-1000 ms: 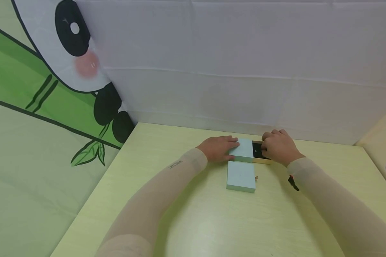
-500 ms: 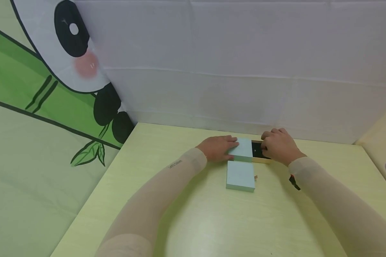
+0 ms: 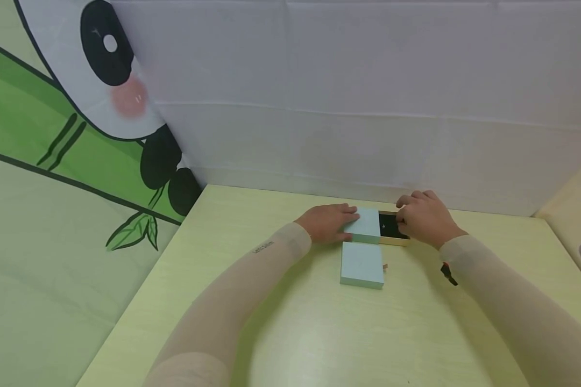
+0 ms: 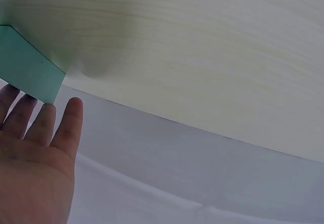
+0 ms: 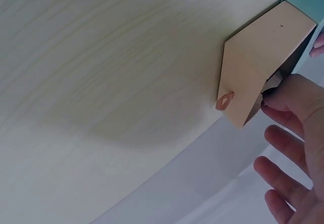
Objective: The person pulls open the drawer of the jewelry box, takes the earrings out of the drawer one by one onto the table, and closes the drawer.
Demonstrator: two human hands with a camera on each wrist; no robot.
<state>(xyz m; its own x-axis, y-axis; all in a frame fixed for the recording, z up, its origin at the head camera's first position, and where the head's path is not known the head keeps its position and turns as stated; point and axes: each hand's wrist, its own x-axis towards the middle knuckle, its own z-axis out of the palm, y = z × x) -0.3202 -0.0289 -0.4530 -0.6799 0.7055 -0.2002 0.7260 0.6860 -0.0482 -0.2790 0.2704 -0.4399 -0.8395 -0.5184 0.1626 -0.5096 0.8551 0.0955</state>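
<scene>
My left hand [image 3: 326,224] rests on the left end of a pale blue sliding box [image 3: 367,221], fingers straight. In the left wrist view, its fingertips touch the edge of the blue cover [image 4: 33,64]. A tan drawer [image 5: 263,36] with a small ribbon tab [image 5: 225,101] sticks out of the box's right side. Inside it lies a black insert [image 3: 386,228] with a tiny pale star-like mark. My right hand [image 3: 425,219] has thumb and index finger together inside the drawer, pinching the dark insert at its right end; the exact grip is partly hidden. Its other fingers stay off the drawer.
A second pale blue box [image 3: 362,264], with a small tab on its right side, lies on the wooden table [image 3: 310,333] just in front of the first. Behind the table hangs a white cloth [image 3: 319,123]; a printed panda cloth [image 3: 92,107] hangs at the left.
My right hand has moved slightly to the right, and a little more of the black insert shows. The drawer's right end sits slightly further out. My left hand stays in place.
</scene>
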